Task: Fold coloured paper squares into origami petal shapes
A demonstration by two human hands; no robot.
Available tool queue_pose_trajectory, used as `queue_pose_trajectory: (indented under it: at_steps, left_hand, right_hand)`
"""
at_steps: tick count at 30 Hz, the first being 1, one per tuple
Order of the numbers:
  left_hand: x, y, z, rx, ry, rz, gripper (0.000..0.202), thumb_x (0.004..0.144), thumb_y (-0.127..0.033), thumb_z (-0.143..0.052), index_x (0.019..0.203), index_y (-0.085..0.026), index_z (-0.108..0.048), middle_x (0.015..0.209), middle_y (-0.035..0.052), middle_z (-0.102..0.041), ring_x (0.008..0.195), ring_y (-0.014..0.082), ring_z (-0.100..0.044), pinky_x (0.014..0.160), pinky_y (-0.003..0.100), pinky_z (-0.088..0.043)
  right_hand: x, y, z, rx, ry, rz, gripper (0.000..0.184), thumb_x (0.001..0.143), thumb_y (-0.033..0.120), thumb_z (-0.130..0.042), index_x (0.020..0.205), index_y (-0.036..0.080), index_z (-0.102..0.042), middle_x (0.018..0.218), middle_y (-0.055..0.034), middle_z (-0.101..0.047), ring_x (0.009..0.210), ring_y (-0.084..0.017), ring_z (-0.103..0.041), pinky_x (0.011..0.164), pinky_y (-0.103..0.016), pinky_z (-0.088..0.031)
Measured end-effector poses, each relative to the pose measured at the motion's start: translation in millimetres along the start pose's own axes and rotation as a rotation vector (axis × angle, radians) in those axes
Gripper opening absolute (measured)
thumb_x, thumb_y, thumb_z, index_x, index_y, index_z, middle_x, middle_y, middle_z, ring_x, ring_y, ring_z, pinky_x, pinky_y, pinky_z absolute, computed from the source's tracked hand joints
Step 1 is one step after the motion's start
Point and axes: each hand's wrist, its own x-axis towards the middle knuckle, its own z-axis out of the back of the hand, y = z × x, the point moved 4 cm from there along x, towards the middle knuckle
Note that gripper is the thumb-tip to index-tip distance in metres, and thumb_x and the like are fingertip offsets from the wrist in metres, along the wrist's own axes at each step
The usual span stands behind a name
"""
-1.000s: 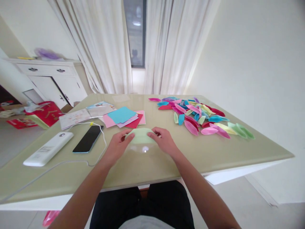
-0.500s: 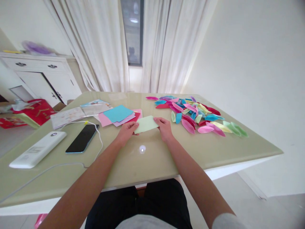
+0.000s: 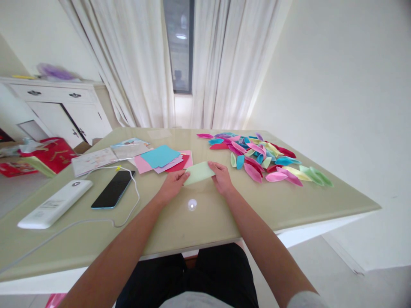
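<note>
The pale green paper sheet (image 3: 199, 172) now lies low over the glossy olive-green table top (image 3: 192, 231) as a flat, narrow, slightly tilted strip. A second ago it arched up in a dome between the hands, closer to the body. So the fold looks pressed down, by my judgement. The left hand (image 3: 172, 185) pinches its left end and the right hand (image 3: 221, 177) its right end, both closed on the paper. To the left lie a long white plastic device (image 3: 54, 204), a black smartphone (image 3: 112, 189) and a white cable (image 3: 136, 188), all well apart from the hands. Just beyond the sheet sits a stack of coloured paper squares (image 3: 160, 157), near the left fingers. A heap of folded coloured paper pieces (image 3: 263, 156) spreads to the right. Farther off hang white curtains (image 3: 141, 64).
</note>
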Motion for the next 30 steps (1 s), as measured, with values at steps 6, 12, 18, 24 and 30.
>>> queue_pose_trajectory:
  at_steps: [6, 12, 18, 24, 30]
  left_hand:
    - [2.8, 4.4, -0.9, -0.004, -0.001, 0.007, 0.061, 0.083, -0.076, -0.063, 0.084, -0.016, -0.072, 0.073, 0.0036, -0.071, 0.068, 0.0206, -0.067, 0.063, 0.032, -0.056]
    - [1.6, 2.2, -1.6, 0.036, -0.027, -0.007, 0.062, 0.087, -0.077, -0.056, 0.09, -0.016, -0.07, 0.075, 0.0059, -0.073, 0.064, 0.022, -0.071, 0.059, 0.034, -0.06]
    - [-4.4, -6.6, 4.3, 0.167, -0.112, -0.056, 0.055, 0.097, -0.067, -0.05, 0.076, -0.019, -0.065, 0.053, -0.0016, -0.06, 0.045, 0.0157, -0.057, 0.049, 0.027, -0.044]
    - [-4.7, -10.3, 6.7, 0.227, -0.13, -0.085, 0.046, 0.094, -0.06, -0.058, 0.075, -0.019, -0.069, 0.046, -0.0057, -0.052, 0.043, 0.0134, -0.049, 0.049, 0.025, -0.034]
    - [-3.8, -9.5, 5.6, 0.172, -0.142, -0.062, 0.041, 0.088, -0.057, -0.067, 0.084, -0.017, -0.073, 0.061, 0.0008, -0.07, 0.05, 0.0155, -0.059, 0.051, 0.026, -0.043]
  right_hand:
    - [-0.8, 0.7, -3.4, 0.035, 0.033, -0.002, 0.042, 0.064, 0.052, -0.094, 0.089, 0.019, -0.085, 0.087, -0.0058, -0.08, 0.084, -0.021, -0.07, 0.08, -0.033, -0.054]
    - [-1.9, 1.7, -5.3, 0.06, 0.054, -0.012, 0.041, 0.065, 0.05, -0.095, 0.09, 0.02, -0.085, 0.087, -0.005, -0.081, 0.083, -0.02, -0.07, 0.079, -0.032, -0.054]
    - [-5.0, 2.4, -9.7, 0.078, 0.096, -0.032, 0.04, 0.064, 0.046, -0.095, 0.093, 0.019, -0.085, 0.088, -0.0052, -0.081, 0.084, -0.02, -0.07, 0.081, -0.032, -0.055]
    - [-3.1, 0.2, -7.9, 0.098, 0.104, -0.036, 0.041, 0.065, 0.045, -0.095, 0.096, 0.02, -0.085, 0.091, -0.0054, -0.081, 0.087, -0.021, -0.07, 0.083, -0.033, -0.054]
    - [-2.9, -2.0, -8.6, 0.093, 0.124, -0.052, 0.043, 0.069, 0.05, -0.092, 0.102, 0.024, -0.081, 0.101, -0.0032, -0.08, 0.092, -0.018, -0.069, 0.08, -0.028, -0.053]
